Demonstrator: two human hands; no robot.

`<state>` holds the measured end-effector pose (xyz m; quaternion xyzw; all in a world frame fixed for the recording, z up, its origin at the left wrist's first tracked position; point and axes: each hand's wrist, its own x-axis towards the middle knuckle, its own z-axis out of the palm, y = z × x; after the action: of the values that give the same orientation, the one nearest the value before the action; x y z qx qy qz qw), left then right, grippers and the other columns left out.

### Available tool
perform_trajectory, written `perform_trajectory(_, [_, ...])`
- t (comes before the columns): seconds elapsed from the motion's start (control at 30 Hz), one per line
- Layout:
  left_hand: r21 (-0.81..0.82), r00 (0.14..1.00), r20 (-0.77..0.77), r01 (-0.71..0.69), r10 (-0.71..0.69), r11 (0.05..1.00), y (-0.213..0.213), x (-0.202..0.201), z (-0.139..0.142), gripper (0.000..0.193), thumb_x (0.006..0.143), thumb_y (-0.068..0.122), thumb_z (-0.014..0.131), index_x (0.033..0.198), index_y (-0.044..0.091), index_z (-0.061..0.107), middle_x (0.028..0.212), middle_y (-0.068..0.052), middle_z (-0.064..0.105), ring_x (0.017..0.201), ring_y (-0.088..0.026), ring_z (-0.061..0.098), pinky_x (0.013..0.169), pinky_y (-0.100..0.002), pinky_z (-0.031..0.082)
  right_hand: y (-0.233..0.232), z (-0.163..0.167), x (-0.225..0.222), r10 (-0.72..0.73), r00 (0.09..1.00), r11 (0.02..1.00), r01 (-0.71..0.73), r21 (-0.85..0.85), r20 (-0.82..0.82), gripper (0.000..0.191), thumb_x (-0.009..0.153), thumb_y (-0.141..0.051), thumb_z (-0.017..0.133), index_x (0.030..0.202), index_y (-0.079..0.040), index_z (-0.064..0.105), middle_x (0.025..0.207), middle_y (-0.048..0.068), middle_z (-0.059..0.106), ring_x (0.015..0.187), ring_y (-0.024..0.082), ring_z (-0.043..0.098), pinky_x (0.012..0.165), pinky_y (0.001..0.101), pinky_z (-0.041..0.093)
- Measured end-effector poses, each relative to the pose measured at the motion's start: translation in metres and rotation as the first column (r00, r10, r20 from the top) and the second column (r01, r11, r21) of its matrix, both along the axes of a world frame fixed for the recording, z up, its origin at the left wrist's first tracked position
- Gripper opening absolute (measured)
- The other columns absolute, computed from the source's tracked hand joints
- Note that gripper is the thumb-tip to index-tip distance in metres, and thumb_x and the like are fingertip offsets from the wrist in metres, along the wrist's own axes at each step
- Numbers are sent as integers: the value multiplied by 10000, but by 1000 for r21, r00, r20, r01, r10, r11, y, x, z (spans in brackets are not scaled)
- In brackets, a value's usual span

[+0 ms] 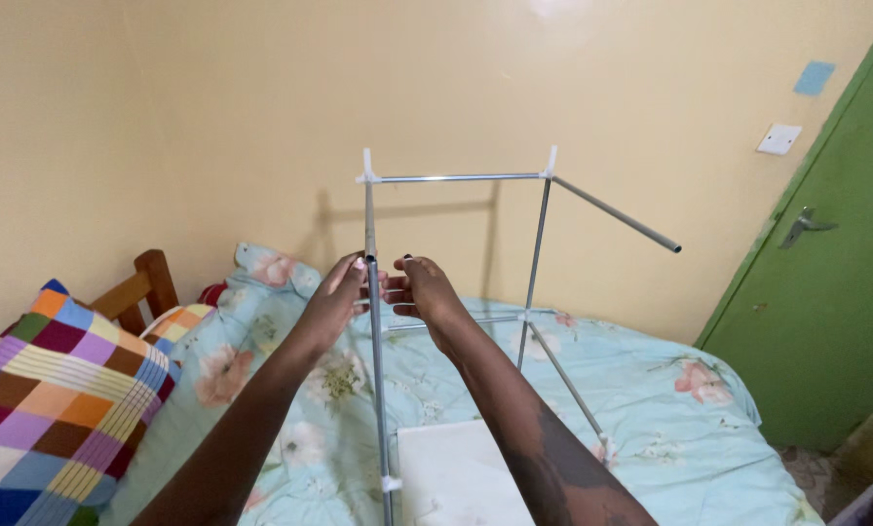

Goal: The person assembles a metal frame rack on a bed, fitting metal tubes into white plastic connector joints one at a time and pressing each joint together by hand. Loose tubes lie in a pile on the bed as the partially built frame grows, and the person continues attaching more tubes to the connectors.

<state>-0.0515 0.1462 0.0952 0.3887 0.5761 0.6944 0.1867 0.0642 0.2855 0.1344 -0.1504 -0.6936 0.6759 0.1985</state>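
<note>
So we've got both hands up on the near upright of this metal rod frame (pixel 453 178) standing on the floral bedspread (pixel 651 390). Our left hand (pixel 337 292) and right hand (pixel 422 287) are each pinched around that vertical rod (pixel 375 331), checkered pillow (pixel 56 399) off to the left.

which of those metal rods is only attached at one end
The slanting rod at the frame's upper right. It runs from the top right white connector out toward the green door, and its far end hangs free. The other rods join connectors at both ends.
</note>
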Motion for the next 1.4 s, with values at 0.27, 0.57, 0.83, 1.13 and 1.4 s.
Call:
perform_trajectory(0.27, [-235,941,-285,114,-180,965,-23,29,36,609,1016,574,352,1297,143,678,1189,-5,749,1133,-134,667,963,-361,522,31,32,-58,143,982,982,-125,-143,126,496,1046,-463,502,1148,9,612,1019,118,720,825,175,682,689,328,500])
perform_trajectory(0.57, [-412,943,-227,135,-245,901,-28,-30,41,478,987,469,510,1303,150,674,1230,-8,748,1096,-125,704,943,-356,530,40,53,-45,121,986,992,-126,31,113,185,978,-65,503,858,72,539,769,123,555,575,195,566,630,429,655])
perform_trajectory(0.83, [-7,942,-253,-231,222,973,62,-86,72,351,965,268,587,1258,80,625,1221,-75,694,1115,-181,664,943,-356,505,10,74,56,125,961,967,-174,188,247,268,999,-189,458,1172,15,477,778,56,521,487,115,472,507,383,577])
perform_trajectory(1.13, [-101,955,-243,-202,172,974,115,-89,124,423,1036,338,561,1398,122,527,1183,-30,644,1095,-144,574,961,-335,423,16,79,95,281,917,949,-310,61,282,340,1003,-208,350,1244,10,451,754,59,557,508,149,568,588,394,630])
perform_trajectory(1.4, [-145,942,-291,-219,170,965,109,-85,121,356,1062,331,573,1332,101,598,1080,-64,648,975,-160,566,913,-355,469,39,75,-19,402,899,881,-328,-342,174,365,1084,-306,314,1052,0,509,755,96,623,611,192,648,771,457,650])
